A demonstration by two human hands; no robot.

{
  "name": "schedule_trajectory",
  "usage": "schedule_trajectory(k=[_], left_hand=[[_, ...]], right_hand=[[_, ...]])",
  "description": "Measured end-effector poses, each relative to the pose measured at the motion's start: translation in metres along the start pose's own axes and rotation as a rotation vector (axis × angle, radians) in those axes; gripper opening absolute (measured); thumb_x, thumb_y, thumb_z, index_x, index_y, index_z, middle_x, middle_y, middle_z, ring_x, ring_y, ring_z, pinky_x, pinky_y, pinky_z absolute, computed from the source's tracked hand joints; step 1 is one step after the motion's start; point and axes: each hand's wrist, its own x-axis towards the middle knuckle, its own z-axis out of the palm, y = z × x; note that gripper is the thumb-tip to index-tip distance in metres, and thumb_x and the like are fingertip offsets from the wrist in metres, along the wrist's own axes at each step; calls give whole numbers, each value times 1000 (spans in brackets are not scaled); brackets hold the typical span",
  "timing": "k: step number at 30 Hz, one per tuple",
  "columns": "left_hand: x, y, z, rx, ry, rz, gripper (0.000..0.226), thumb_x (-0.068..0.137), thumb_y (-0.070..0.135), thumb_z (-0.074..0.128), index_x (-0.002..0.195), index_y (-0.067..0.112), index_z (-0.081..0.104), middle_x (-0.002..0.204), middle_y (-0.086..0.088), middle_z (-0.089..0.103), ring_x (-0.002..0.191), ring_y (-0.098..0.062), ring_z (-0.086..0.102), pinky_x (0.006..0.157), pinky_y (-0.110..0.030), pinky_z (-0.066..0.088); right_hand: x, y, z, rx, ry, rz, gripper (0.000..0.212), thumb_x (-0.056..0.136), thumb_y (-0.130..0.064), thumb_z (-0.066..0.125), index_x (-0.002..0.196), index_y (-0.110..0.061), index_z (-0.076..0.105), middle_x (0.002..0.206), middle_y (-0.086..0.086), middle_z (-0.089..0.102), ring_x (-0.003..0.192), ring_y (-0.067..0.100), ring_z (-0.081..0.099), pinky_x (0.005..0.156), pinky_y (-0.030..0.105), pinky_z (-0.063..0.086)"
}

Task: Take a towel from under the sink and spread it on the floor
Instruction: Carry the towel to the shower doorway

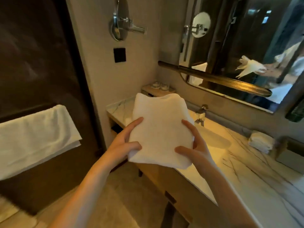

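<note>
Up in front of the chest, a folded white towel (158,129) sits between both hands, held in the air over the marble counter's (256,163) near edge. Gripping its left side is the left hand (126,142) (thumb on top, near the lower corner), while the right hand (194,145) clasps its right edge, thumb likewise on top. Well apart, another towel (36,137) hangs on the dark door.
</note>
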Motion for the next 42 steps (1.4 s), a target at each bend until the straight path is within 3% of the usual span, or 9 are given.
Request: schedule_trajectory(k=[3, 8, 14, 18, 23, 28, 32, 36, 42], left_hand=[[-47, 6, 6, 2, 166, -32, 79, 82, -6, 62, 129, 57, 50, 132, 34, 36, 99, 27, 47, 74, -7, 48], [-135, 16, 15, 28, 415, -75, 80, 81, -8, 62, 128, 57, 51, 136, 32, 35, 106, 23, 46, 77, -9, 48], [-234, 34, 40, 65, 648, -136, 77, 79, -8, 64, 128, 50, 50, 132, 32, 36, 102, 23, 47, 76, -8, 47], [-289, 44, 74, 55, 751, -151, 75, 68, 4, 67, 126, 50, 51, 129, 28, 37, 97, 22, 49, 74, -6, 46], [-361, 52, 126, 63, 855, -181, 80, 76, -15, 59, 127, 47, 52, 128, 29, 41, 97, 22, 50, 75, -6, 46], [-446, 59, 193, 72, 880, -217, 81, 72, -7, 64, 132, 46, 51, 124, 34, 44, 96, 21, 51, 71, -5, 44], [-510, 72, 254, 90, 891, -253, 80, 62, 7, 65, 127, 53, 53, 115, 47, 49, 102, 22, 49, 73, -2, 42], [-565, 87, 312, 100, 932, -292, 81, 62, 11, 67, 125, 59, 52, 125, 41, 45, 109, 16, 48, 77, -7, 44], [-621, 105, 382, 142, 1038, -280, 79, 72, 1, 66, 125, 59, 52, 110, 61, 39, 98, 36, 37, 69, 4, 38]], right_hand=[[-4, -1, 5, 44, -188, -5, 80, 79, -2, 74, 134, -54, 47, 121, -27, 52, 101, 3, 59, 70, 24, 59], [-26, 0, 34, 90, -434, 1, 78, 74, -17, 78, 136, -53, 45, 133, -17, 48, 111, 10, 58, 73, 30, 59], [-82, -7, 64, 118, -653, -13, 79, 78, -16, 78, 137, -54, 41, 124, -35, 43, 118, 12, 50, 82, 39, 60], [-127, -16, 65, 116, -716, 8, 80, 71, -18, 76, 134, -55, 44, 134, -18, 42, 118, 17, 50, 85, 46, 59], [-197, -26, 49, 136, -782, 60, 80, 77, -3, 75, 132, -55, 47, 131, -15, 46, 115, 17, 54, 81, 41, 60], [-293, -36, 16, 101, -796, 102, 83, 68, -12, 77, 131, -56, 47, 133, -8, 47, 115, 22, 54, 85, 44, 59], [-366, -42, -21, 113, -812, 103, 84, 72, 1, 76, 130, -54, 49, 130, -2, 51, 114, 25, 56, 86, 45, 58], [-425, -55, -54, 148, -877, 132, 83, 73, 4, 75, 130, -52, 51, 132, -1, 50, 117, 27, 55, 88, 48, 57], [-481, -67, -87, 152, -964, 77, 82, 74, 2, 76, 131, -51, 50, 130, -6, 50, 115, 22, 54, 87, 44, 58]])
